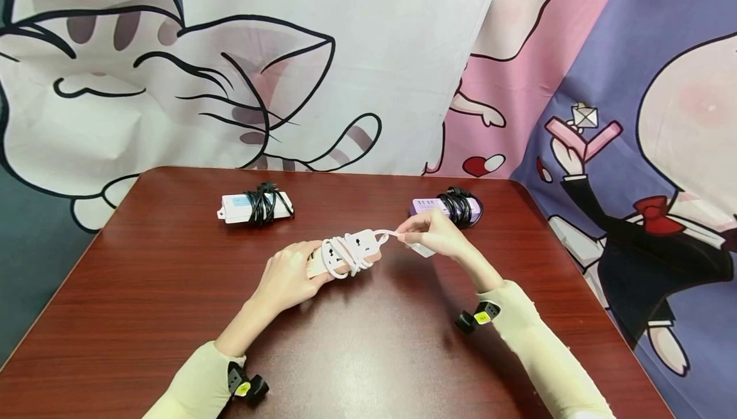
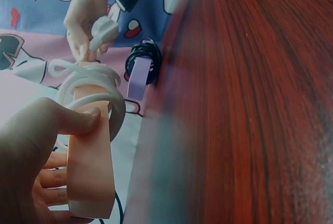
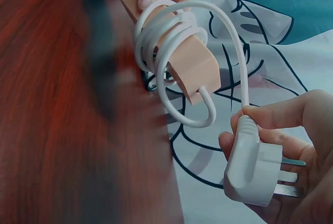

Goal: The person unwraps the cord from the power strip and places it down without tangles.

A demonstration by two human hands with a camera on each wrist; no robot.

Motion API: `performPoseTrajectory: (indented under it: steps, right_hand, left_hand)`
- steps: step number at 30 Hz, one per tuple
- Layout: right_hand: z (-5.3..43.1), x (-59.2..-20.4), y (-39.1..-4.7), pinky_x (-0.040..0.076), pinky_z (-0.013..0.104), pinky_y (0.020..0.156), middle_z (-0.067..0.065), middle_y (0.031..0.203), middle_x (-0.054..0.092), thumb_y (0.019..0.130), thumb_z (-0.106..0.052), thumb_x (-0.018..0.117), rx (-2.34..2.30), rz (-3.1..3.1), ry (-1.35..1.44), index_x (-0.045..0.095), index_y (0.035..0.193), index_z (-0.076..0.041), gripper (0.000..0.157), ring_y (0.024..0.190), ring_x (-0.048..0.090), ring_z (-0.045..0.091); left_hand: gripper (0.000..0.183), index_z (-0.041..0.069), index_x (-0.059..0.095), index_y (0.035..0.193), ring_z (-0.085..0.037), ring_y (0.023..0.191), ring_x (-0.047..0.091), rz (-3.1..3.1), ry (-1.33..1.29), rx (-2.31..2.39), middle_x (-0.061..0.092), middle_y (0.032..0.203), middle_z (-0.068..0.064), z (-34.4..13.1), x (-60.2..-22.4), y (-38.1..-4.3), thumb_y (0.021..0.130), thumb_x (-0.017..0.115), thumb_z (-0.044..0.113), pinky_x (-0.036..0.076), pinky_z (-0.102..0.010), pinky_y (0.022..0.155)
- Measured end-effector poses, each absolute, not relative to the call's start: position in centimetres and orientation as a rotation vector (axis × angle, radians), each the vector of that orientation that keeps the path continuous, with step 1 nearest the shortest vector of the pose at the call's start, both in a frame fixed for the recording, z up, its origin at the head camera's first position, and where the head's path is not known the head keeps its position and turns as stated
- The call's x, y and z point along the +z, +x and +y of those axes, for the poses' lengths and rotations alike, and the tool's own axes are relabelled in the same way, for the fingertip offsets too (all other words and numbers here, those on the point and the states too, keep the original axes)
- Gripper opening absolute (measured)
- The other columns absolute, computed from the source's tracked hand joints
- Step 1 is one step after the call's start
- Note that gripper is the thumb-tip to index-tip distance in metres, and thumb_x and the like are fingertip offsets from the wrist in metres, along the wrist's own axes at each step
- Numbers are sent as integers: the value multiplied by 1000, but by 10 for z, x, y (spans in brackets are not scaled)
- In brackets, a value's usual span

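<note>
My left hand [image 1: 290, 275] grips one end of a power strip [image 2: 91, 167] with a pinkish-orange casing and a white socket face. In the left wrist view the thumb lies along its side and the fingers curl round behind. White cord [image 3: 171, 37] is looped several times round the strip's middle. From the far end the cord runs to a white three-pin plug [image 3: 252, 169]. My right hand [image 1: 432, 232] pinches the cord just at the plug's neck between thumb and fingers, the plug hanging below with its metal pins toward the palm. Both hands hold the strip and plug above the table.
On the brown wooden table [image 1: 368, 355], a white power strip [image 1: 236, 208] wrapped in black cord lies at the back left. A purple power strip [image 1: 426, 205], also with black cord, lies at the back right behind my right hand. Cartoon-printed cloth [image 1: 403, 86] hangs behind the table.
</note>
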State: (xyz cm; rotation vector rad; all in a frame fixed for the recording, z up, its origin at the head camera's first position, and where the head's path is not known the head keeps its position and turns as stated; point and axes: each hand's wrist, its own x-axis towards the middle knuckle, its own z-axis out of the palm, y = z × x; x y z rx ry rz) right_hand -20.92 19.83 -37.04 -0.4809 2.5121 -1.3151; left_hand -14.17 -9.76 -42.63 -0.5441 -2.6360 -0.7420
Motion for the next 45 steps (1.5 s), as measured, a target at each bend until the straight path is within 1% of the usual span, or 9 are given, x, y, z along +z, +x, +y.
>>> performPoseTrajectory:
  steps: [2,9,16,23,29,33,36,42,45]
  right_hand:
    - [202,-371,-206,51,26,56,9,73,70,84,-10,69,-1313,2519,-467,72,96,4,19,61,62,12]
    - [216,-380,-196,50,26,55,26,79,69,83,-10,70,-1345,2498,-413,71,96,5,20,61,63,15]
    - [228,-393,-191,51,27,54,27,81,69,83,-12,69,-1340,2465,-347,70,98,8,24,65,67,23]
    - [239,-408,-196,50,26,52,18,73,71,81,-10,68,-1350,2425,-237,70,99,9,26,60,65,19]
    - [244,-417,-203,50,26,50,14,69,70,81,-8,67,-1364,2394,-156,69,100,11,27,56,63,16]
    - [245,-424,-209,50,24,51,9,66,69,81,-8,67,-1358,2388,-116,69,99,10,26,55,62,12]
    - [246,-430,-214,49,23,51,6,65,68,80,-8,67,-1348,2392,-100,70,98,9,25,55,61,10]
    - [246,-438,-222,49,22,51,1,62,67,78,-5,65,-1337,2403,-96,72,95,9,23,54,61,9]
    - [245,-440,-225,48,21,51,-3,62,67,77,-6,65,-1322,2427,-101,72,94,8,23,53,60,7]
  left_hand:
    - [54,11,67,112,-19,75,61,-2639,-537,-741,71,97,-5,-99,-427,-142,66,82,35,46,-36,57]
    - [55,9,67,113,-21,75,62,-2660,-491,-735,71,96,-7,-102,-426,-144,68,81,37,47,-39,58]
    - [54,10,66,112,-20,73,60,-2664,-474,-745,70,97,-7,-104,-424,-144,69,81,37,46,-37,56]
    - [52,10,67,111,-19,72,59,-2652,-475,-752,71,96,-6,-104,-422,-143,69,80,38,45,-37,55]
    - [54,8,67,112,-20,73,60,-2663,-482,-743,71,95,-7,-103,-420,-140,69,81,38,47,-38,58]
    - [54,9,67,112,-18,72,59,-2666,-491,-752,71,93,-6,-102,-420,-139,68,81,37,45,-35,56]
    - [54,10,67,112,-16,71,57,-2663,-494,-765,70,94,-5,-102,-419,-138,69,81,39,44,-33,55]
    - [54,10,66,113,-17,75,59,-2661,-501,-767,71,100,-7,-100,-415,-136,71,80,40,45,-34,56]
    - [52,10,67,111,-16,73,58,-2645,-526,-764,71,96,-6,-99,-413,-135,71,79,42,44,-33,56]
